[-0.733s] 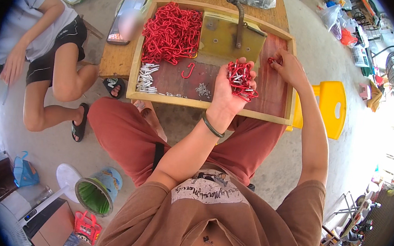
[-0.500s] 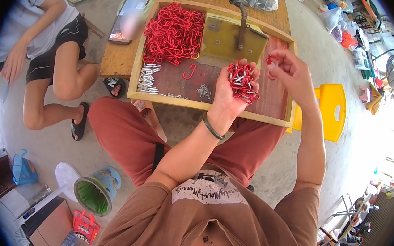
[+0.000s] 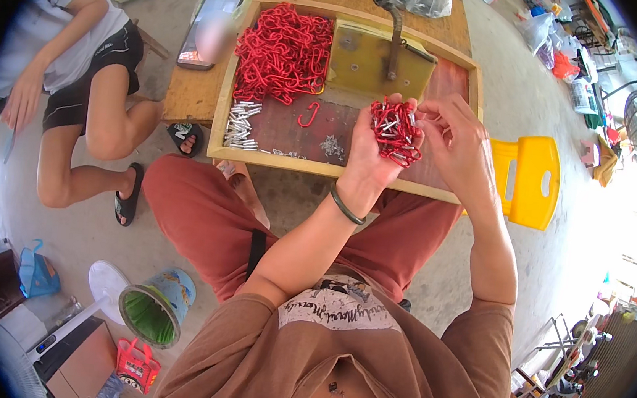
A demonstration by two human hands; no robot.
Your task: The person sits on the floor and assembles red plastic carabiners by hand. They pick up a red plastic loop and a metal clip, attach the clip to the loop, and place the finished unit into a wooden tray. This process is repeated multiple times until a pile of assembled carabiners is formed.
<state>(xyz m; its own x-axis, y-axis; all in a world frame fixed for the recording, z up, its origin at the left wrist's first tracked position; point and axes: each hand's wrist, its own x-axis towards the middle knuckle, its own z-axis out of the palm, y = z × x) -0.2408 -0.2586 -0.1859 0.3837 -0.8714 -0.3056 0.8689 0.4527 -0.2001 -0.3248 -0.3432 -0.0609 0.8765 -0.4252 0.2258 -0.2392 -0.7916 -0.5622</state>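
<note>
My left hand (image 3: pixel 369 146) is cupped palm up over the near side of a wooden tray, closed around a heap of red carabiners (image 3: pixel 395 132) with silver gates. Against the right edge of that heap, my right hand (image 3: pixel 453 139) has its thumb and fingers drawn together; whatever they pinch is hidden. In the wooden tray (image 3: pixel 284 162), a big pile of red hooks (image 3: pixel 282 53) fills the far left. Below it lie silver pins (image 3: pixel 243 125), one loose red hook (image 3: pixel 309 114) and a scatter of tiny metal bits (image 3: pixel 332 146).
A yellow plate (image 3: pixel 363 57) under a wrapped metal rod (image 3: pixel 394 45) takes up the tray's far middle. A phone (image 3: pixel 210 30) lies left of the tray on the wooden table (image 3: pixel 188 102). A yellow chair (image 3: pixel 536 182) stands right. Another person (image 3: pixel 79 61) sits at left.
My right hand has moved left and slightly down from beside the heap to touch its edge. The red piece seen in its fingers earlier no longer shows there. My left hand has stayed nearly still.
</note>
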